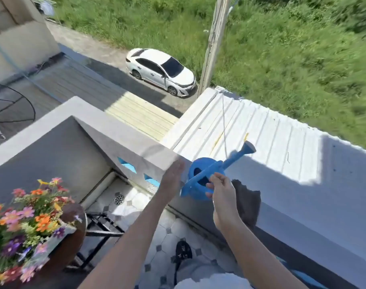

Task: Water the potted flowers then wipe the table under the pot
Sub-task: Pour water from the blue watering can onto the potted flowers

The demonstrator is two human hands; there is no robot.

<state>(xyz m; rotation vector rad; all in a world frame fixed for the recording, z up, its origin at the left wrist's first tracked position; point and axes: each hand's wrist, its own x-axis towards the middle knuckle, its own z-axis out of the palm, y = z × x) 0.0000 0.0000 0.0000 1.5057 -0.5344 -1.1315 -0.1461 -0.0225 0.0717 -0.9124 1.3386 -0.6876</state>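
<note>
The balcony is small, with a grey wall running along its far edge. Past the wall top there is a drop to a white ribbed roof, a road and a white car. The tiled floor has open room in the middle, with a round drain near the corner.

The blue watering can is up at the wall top, right at the edge. Its spout points up and away, out over the roof. A dark cloth hangs on the wall just beside the can, partly behind the right wrist.

The right hand has its fingers curled round the can's long handle and holds it. The left hand is open and flat with nothing in it, just beside the can on its left. I cannot tell if it touches the can. Both arms reach far forward, almost straight.

The potted flowers sit low on the left, on a round brown table with black legs. They are well apart from the can and both hands.
</note>
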